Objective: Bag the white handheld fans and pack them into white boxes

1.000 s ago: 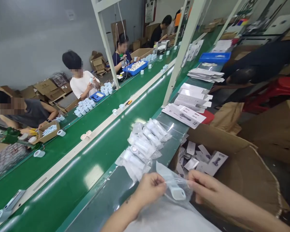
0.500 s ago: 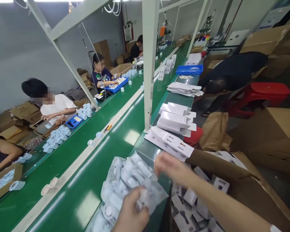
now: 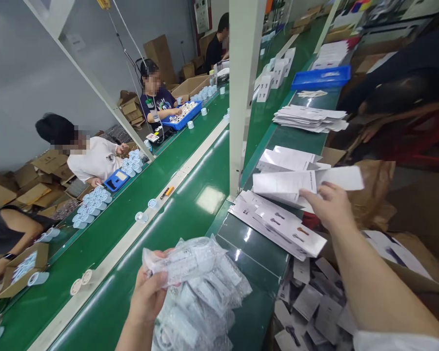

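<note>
Your left hand (image 3: 148,292) grips a clear plastic bag (image 3: 183,261) with something white inside. Your right hand (image 3: 327,207) pinches white paper sheets (image 3: 285,187) above a pile of printed cards (image 3: 278,226).

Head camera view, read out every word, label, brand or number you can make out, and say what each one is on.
No words or numbers can be read.
White leaflet in the right hand: print too small to read.
Stacked printed cards: print too small to read.
Wall board: too blurred to read.
</note>
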The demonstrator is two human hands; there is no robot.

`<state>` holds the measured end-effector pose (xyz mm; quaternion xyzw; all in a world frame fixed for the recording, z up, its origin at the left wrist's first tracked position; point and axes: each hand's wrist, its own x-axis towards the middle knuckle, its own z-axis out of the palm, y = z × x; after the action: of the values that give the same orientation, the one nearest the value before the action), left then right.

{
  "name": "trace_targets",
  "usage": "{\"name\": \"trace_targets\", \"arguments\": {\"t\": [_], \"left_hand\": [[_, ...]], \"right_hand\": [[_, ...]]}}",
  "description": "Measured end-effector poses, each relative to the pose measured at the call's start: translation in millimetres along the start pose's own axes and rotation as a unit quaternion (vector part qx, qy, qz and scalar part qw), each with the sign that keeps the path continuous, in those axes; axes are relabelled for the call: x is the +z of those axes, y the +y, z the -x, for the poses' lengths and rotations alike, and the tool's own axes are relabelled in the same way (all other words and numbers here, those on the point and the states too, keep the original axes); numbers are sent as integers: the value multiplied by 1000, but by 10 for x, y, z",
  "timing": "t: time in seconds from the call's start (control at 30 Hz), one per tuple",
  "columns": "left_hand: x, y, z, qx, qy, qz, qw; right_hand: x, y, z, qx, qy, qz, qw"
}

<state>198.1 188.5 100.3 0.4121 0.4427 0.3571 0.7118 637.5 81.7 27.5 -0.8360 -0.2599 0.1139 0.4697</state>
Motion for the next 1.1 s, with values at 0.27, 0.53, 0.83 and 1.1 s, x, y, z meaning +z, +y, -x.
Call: {"name": "trace_targets", "arguments": {"t": [0.27,0.53,0.83,1.1], "left_hand": [[896,74,-381,48,-64,91,993],[911,-168,-573,53,37,-164,984],[1266,-339,-915,83,-136,-482,862],[1280,-383,-652,278,-228,-725,587]], "right_hand": [[395,-420,781,-331,-271,45,903],[998,-238,885,-313,-306,-35,899],[1232,-46,1017,-353,-228,-50,906],[1117,155,988,-281,-263,-111,916]]}}
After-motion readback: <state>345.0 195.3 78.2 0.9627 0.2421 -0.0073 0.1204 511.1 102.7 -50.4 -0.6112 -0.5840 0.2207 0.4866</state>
